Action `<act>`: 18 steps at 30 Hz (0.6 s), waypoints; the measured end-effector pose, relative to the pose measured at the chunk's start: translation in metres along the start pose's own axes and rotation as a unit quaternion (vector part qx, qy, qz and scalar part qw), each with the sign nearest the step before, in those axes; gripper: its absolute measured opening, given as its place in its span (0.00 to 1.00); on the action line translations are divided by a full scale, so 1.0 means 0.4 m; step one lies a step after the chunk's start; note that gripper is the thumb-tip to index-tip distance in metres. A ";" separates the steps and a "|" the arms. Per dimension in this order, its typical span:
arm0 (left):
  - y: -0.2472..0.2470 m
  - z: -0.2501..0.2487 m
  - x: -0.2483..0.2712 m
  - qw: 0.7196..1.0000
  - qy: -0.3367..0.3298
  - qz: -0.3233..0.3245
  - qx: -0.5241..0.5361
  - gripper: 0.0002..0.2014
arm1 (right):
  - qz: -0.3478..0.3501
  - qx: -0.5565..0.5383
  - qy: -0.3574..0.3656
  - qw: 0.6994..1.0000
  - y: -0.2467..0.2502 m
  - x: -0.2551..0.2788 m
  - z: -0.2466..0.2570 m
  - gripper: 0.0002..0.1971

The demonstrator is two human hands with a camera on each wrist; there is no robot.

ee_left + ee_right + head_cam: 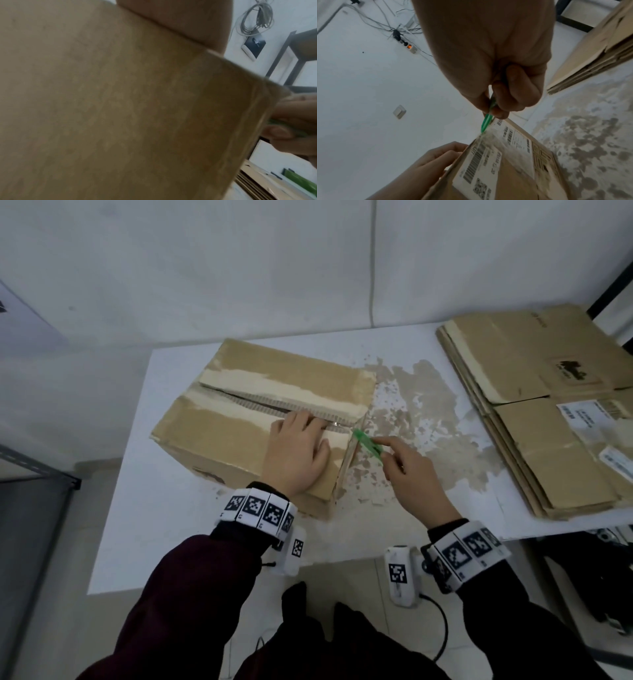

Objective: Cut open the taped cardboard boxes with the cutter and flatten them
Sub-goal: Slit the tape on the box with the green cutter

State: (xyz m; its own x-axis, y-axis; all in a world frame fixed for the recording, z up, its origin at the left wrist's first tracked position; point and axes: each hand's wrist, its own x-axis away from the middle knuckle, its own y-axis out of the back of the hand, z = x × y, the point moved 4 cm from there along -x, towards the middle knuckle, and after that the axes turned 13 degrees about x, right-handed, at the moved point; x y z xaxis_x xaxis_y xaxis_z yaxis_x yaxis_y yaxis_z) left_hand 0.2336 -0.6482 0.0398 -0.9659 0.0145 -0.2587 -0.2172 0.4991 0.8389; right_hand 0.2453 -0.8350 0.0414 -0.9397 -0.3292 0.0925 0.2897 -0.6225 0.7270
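My left hand point(297, 453) lies flat on top of the one standing box point(239, 419), fingers straight, pressing near its right end beside the open middle seam. My right hand point(416, 477) pinches the one green cutter point(368, 445) between thumb and fingers, its tip at the top right edge of the box. The box stands near the middle of the bench point(164, 529). One pile of flattened boxes point(534, 419) lies at the right edge of the bench.

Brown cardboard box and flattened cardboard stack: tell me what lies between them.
Head view: between brown cardboard box and flattened cardboard stack, only white table with peeled patches, right hand holding green cutter over it.
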 end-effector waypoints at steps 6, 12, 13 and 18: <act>-0.009 0.003 -0.029 1.000 0.011 0.015 -0.015 0.18 | -0.016 0.037 0.024 0.999 0.011 -0.017 -0.002 0.16; -0.007 -0.005 -0.040 0.998 -0.019 -0.053 0.037 0.08 | 0.010 -0.029 0.019 0.999 0.023 -0.033 -0.006 0.15; -0.008 -0.006 -0.040 0.998 -0.021 -0.056 0.038 0.08 | 0.013 -0.038 0.012 0.999 0.027 -0.036 -0.007 0.15; 0.019 -0.024 -0.041 0.989 -0.026 -0.135 0.055 0.09 | 0.173 -0.005 0.065 0.983 0.005 -0.015 0.019 0.14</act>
State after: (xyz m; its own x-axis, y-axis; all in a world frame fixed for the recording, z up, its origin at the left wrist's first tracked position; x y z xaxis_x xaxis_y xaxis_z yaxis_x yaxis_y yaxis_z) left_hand 0.2463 -0.6529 0.0552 -0.8657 -0.0881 -0.4927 -0.4462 0.5820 0.6799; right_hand 0.2499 -0.8289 0.0474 -0.7533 -0.6102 0.2454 0.5908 -0.4638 0.6602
